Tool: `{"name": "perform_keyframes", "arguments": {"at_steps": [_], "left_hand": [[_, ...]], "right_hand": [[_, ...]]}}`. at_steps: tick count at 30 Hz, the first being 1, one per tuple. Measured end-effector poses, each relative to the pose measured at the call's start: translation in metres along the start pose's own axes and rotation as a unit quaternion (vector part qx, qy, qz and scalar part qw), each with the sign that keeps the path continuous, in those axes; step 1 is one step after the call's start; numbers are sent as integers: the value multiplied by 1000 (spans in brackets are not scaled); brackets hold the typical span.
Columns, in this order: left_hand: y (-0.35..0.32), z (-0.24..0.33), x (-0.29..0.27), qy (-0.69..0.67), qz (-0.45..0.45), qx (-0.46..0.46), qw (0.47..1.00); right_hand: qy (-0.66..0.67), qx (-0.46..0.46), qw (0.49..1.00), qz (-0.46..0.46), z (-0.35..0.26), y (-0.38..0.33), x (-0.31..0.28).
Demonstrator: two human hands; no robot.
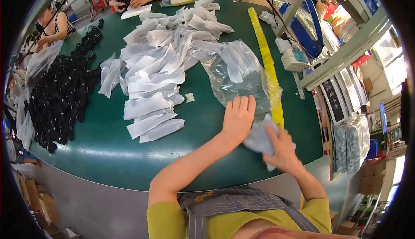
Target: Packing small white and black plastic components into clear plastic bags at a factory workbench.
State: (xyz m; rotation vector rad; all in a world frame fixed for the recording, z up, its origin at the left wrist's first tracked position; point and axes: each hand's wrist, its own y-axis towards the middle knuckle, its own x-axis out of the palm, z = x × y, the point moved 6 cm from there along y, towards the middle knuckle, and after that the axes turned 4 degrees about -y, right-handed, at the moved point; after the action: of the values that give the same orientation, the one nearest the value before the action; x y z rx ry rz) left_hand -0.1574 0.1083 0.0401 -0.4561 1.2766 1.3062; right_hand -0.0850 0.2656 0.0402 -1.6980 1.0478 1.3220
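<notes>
A large clear plastic bag (260, 93) lies flat on the green table, with several white packets (237, 61) inside its far end. My left hand (239, 117) is at the bag's near edge, fingers together and bent over the film; the thumb is hidden. Just right of it, my right hand (283, 151) grips a small bunch of white packets (259, 138) beside the bag's mouth, slightly blurred by motion. To the left, many more white packets (151, 85) lie in a long overlapping heap.
A mound of black cable-like parts (65, 87) covers the table's left side. A yellow strip (264, 51) runs along the right, near a small white device (295, 60) and a metal frame (346, 57). Across the table, a person's hands (138, 1) handle a white packet; another person (56, 28) sits far left.
</notes>
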Motion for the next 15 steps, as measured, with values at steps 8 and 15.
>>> {"name": "perform_keyframes", "arguments": {"at_steps": [8, 15], "left_hand": [[8, 12, -57, -201, 170, 154, 952], [29, 75, -52, -320, 127, 241, 907]], "right_hand": [[275, -7, 960, 58, 10, 121, -5], [380, 46, 923, -32, -12, 207, 28]]}}
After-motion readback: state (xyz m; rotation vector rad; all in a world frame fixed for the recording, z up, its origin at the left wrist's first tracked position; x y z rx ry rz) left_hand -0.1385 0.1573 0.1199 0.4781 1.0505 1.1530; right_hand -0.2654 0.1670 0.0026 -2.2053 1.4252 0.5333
